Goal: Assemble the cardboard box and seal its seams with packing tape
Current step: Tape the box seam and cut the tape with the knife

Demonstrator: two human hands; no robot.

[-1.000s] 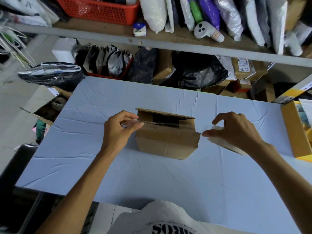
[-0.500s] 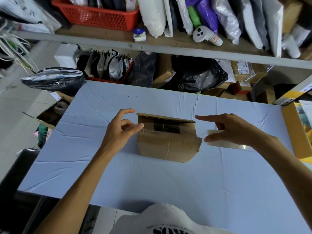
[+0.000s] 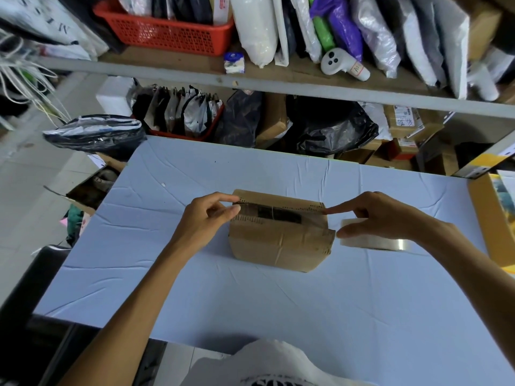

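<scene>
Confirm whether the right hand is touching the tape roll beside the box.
Touching. The head view shows the right hand curled over the tape roll, with the thumb pressed against its near side and no gap between them.

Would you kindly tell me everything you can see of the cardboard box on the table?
The cardboard box is brown corrugated board, creased and worn, standing on the blue table near its middle. Its top flaps leave a dark gap, over which a clear tape strip seems stretched. The left hand pinches the strip at its top left edge; the right hand puts its index fingertip on the top right corner while holding the tape roll beside it.
</scene>
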